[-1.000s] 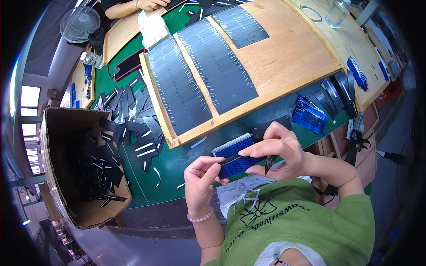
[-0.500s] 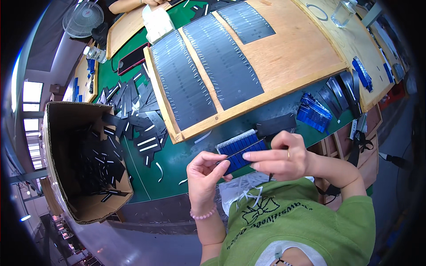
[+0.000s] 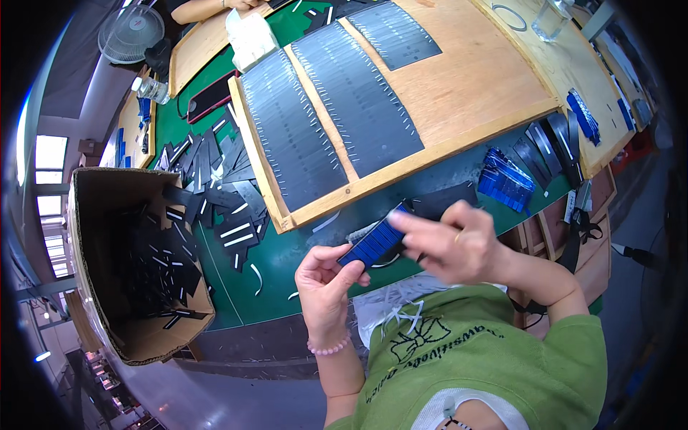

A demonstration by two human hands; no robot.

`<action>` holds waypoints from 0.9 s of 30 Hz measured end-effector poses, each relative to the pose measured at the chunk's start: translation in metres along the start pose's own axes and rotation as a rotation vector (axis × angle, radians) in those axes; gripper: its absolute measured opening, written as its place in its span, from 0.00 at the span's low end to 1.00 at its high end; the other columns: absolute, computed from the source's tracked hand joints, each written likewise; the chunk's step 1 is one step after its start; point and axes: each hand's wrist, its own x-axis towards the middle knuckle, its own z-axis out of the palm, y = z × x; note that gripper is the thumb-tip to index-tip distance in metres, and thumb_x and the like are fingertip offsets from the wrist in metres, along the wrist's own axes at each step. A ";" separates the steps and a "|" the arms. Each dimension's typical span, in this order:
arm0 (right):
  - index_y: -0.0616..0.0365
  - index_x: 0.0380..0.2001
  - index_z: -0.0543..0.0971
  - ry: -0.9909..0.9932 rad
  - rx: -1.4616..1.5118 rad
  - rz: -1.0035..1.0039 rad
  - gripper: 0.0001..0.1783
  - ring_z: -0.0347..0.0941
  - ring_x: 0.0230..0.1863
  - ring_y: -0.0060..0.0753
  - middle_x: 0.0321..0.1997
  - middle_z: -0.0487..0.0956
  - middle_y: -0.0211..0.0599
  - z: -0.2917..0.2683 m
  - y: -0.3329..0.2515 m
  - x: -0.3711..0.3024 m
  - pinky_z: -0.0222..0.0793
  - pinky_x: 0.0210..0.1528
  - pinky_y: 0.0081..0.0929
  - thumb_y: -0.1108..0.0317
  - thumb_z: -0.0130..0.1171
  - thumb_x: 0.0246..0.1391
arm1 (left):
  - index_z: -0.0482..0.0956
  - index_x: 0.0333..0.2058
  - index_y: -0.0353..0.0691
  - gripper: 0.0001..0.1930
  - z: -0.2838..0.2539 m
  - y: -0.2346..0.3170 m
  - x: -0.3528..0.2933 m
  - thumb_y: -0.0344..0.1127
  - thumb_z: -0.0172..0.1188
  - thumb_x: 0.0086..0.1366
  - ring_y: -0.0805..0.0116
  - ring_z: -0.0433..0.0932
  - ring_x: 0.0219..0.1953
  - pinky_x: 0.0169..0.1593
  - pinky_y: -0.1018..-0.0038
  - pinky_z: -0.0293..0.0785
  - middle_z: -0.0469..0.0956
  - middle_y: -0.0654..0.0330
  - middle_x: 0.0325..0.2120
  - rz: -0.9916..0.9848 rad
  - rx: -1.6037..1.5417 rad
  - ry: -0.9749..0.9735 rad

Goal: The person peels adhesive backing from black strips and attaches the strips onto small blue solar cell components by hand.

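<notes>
My left hand (image 3: 326, 279) is closed, its thumb and fingers pinching the near end of a narrow dark strip faced with a row of blue segments (image 3: 369, 245). The strip slants up to the right above the green table. My right hand (image 3: 459, 244) is smeared by motion, with its fingertips at the strip's far end; whether they grip it is unclear. Behind the strip, the whitish edge of something lying on the table (image 3: 362, 233) is partly covered. A black flat piece (image 3: 448, 201) lies just beyond my right hand.
A wooden-framed board (image 3: 487, 86) bears rows of dark strips (image 3: 358, 97). Loose black strips (image 3: 233, 208) are heaped on the green table (image 3: 276, 276), beside a cardboard box (image 3: 197, 337) of more. Blue pieces (image 3: 505, 183) lie right. Another person's arm (image 3: 197, 10) shows at the back.
The strip has turned from nearly edge-on to show its blue segments, and its far end has risen. My right hand has shifted slightly and blurred; my left keeps its pinch.
</notes>
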 end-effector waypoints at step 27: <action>0.58 0.39 0.78 -0.047 0.384 0.167 0.26 0.73 0.30 0.34 0.34 0.77 0.36 -0.048 0.010 0.018 0.65 0.30 0.26 0.66 0.73 0.31 | 0.78 0.41 0.38 0.14 -0.060 0.049 0.031 0.24 0.61 0.55 0.73 0.72 0.31 0.29 0.82 0.72 0.74 0.60 0.35 0.535 1.179 0.550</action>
